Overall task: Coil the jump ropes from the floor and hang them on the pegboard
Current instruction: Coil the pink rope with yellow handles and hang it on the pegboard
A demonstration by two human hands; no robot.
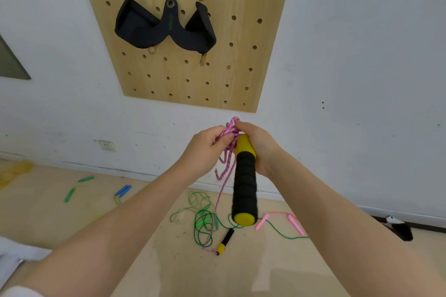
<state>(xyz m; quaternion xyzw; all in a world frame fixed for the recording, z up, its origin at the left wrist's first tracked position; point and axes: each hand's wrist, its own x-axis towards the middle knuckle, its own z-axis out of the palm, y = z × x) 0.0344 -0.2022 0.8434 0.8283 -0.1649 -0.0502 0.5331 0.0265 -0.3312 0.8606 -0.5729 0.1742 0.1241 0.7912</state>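
— White wall (350,55) fills twelve o'clock, and the wooden pegboard (183,75) hangs on it, lower edge just above the hands. What sits on it?

— Black padded straps (154,31) hang over pegs in its upper half; the holes toward three o'clock are bare.

— And the floor?

— Tan floor (60,219) meets the wall along a pale baseboard. A green rope (205,222) lies tangled at six o'clock, with a pink-handled rope (293,222) beside it, and blue handles (123,190) and green handles (77,188) toward nine o'clock.

— The hands?

— Left hand (205,149) curls round loops of the pink braided rope (228,149). Right hand (260,144) pinches that rope at the top, its palm against the yellow-and-black handle (244,183). One strand trails down to the second handle (225,241) on the floor.
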